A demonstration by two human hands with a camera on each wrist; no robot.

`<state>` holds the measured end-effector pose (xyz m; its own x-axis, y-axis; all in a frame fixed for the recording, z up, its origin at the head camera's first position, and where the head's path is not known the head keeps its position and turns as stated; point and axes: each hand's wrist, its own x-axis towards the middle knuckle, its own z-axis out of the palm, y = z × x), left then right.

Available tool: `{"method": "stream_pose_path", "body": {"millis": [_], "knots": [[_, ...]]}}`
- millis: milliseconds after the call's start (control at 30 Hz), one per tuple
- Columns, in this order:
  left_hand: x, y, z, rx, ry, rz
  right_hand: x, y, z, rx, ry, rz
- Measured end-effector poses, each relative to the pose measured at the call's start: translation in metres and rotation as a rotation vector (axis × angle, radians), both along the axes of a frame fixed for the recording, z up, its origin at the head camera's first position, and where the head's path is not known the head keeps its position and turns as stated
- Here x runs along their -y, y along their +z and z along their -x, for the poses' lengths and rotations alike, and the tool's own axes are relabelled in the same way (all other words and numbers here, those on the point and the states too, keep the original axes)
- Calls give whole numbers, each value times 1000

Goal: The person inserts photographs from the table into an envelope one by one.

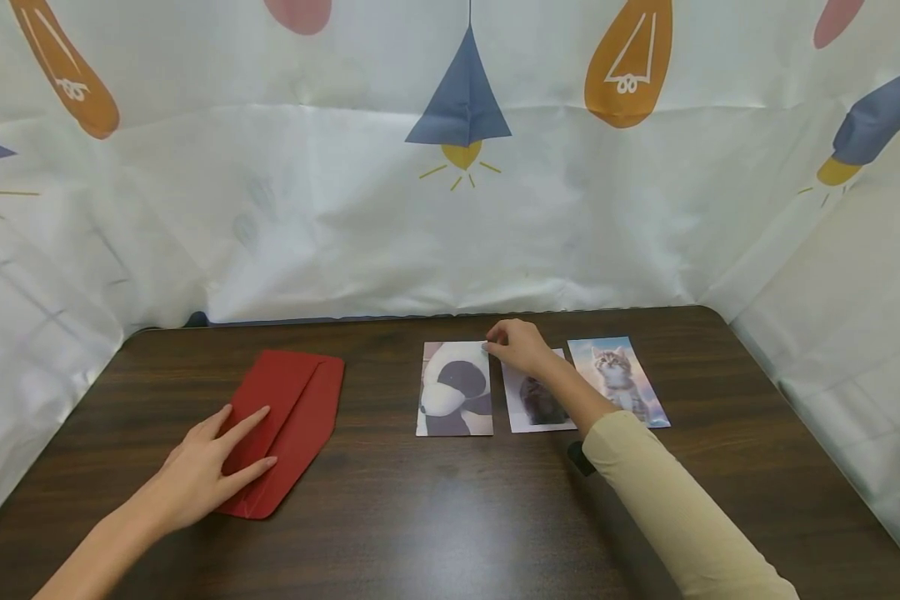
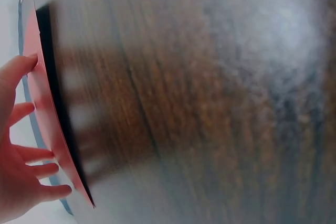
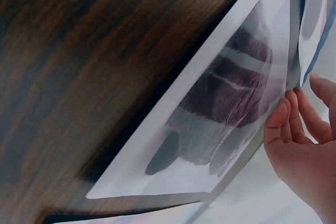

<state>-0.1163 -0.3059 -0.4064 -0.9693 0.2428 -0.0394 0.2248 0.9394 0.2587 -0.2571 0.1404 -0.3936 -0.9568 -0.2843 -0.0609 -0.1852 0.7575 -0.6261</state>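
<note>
Likely light and easily creased, the leftmost card [image 1: 455,389] lies beside the middle card [image 1: 534,406], best lifted by its far right corner, where the right hand [image 1: 522,346] gathers its fingertips; whether they pinch it, I cannot tell. Leftward, tabletop [image 1: 382,492] gives room up to the red envelope [image 1: 303,433], under the left hand [image 1: 202,467], fingers spread.

1. Envelope [image 1: 311,425] on left part of surface [image 1: 390,525], left hand [image 1: 198,471] on top.
2. Well right of it, in a row: left card [image 1: 450,404], middle card [image 1: 528,412], right card [image 1: 622,379].
3. Right hand [image 1: 521,346] at left card's far right corner, forearm above middle card.
4. Cloth [image 1: 345,233] behind surface and along both sides.
</note>
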Motion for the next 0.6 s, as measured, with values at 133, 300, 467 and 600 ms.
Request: {"method": "stream_pose_path", "body": {"millis": [133, 300, 467, 600], "knots": [[0, 2, 1, 13, 5, 8, 1, 0, 2, -2, -2, -11], [0, 6, 2, 2, 87, 19, 4, 1, 3, 9, -5, -9], [-1, 9, 5, 15, 149, 14, 4, 2, 2, 10, -19, 18], [-1, 9, 6, 25, 163, -18, 4, 2, 1, 14, -38, 40]]}}
